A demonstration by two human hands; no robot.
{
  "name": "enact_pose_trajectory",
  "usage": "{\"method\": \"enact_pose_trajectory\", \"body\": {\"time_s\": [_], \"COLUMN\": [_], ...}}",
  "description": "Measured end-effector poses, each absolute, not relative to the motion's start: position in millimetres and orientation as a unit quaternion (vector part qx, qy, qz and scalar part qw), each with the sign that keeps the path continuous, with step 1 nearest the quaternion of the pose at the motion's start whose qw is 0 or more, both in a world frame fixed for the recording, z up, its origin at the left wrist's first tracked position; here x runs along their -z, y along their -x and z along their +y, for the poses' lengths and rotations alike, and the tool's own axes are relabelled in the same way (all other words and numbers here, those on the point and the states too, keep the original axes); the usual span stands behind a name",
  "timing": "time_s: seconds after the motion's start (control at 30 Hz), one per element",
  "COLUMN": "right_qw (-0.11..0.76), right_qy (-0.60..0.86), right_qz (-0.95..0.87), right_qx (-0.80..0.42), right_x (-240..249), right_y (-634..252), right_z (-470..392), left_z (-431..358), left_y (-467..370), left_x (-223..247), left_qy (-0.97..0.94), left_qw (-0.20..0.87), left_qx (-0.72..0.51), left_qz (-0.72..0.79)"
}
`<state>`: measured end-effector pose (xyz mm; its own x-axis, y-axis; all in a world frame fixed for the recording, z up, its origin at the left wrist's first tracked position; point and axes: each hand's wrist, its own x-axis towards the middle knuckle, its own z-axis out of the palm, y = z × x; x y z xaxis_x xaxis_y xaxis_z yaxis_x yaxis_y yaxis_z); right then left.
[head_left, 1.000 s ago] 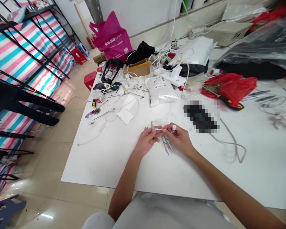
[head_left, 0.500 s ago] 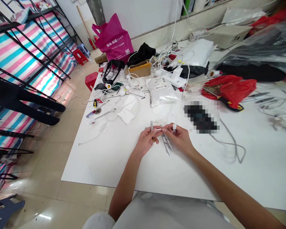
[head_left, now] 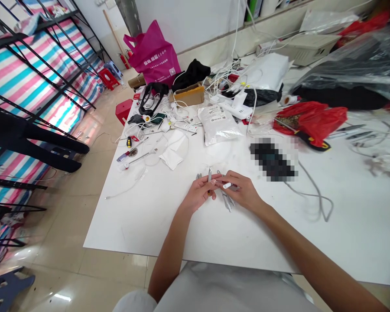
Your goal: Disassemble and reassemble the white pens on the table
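Over the white table [head_left: 143, 216], my left hand [head_left: 196, 195] is closed round a silver pen [head_left: 209, 174] whose tip points away from me. My right hand [head_left: 243, 190] meets it fingertip to fingertip and is closed on a small white cylinder [head_left: 227, 185]. Something thin spans the gap between the two hands, too small to make out. Several silver pens [head_left: 226, 203] lie on the table beneath my right hand, partly hidden by it. Another silver tip [head_left: 199, 176] shows just beyond my left fingers.
Ahead are a white plastic package [head_left: 217, 125], a folded white paper [head_left: 173, 151] and tangled cables. A screwdriver [head_left: 129, 141] lies at the left. To the right are a pixelated dark object [head_left: 273, 160], a grey cable [head_left: 318, 195] and a red bag [head_left: 325, 121]. Someone's dark-clad legs [head_left: 52, 143] extend at far left.
My right hand has turned, and the white cylinder in it has tipped from upright to nearly flat, moving left and nearer me. My left hand has barely moved.
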<state>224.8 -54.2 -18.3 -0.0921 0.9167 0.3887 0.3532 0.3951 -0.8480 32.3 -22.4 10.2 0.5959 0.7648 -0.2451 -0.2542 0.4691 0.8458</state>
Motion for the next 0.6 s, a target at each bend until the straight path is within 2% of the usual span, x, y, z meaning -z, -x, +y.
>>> {"method": "enact_pose_trajectory", "body": {"time_s": [0.1,0.37,0.6], "right_qw": [0.493,0.594,0.599], "right_qy": [0.482,0.529,0.541], "right_qz": [-0.658,-0.458,-0.421], "right_qx": [-0.303,-0.397,-0.413], "right_x": [13,-3,4], "right_y": [-223,-224,-223], "right_z": [-56,-53,-52], "left_z": [-22,-13,-13], "left_y": [-31,-25,-23], "left_x": [-11,-20,-23], "left_qy": [-0.382,-0.211,-0.142], "left_qw": [0.809,0.859,0.868], "left_qx": [-0.321,-0.396,-0.408], "left_qz": [0.311,0.248,0.246]}}
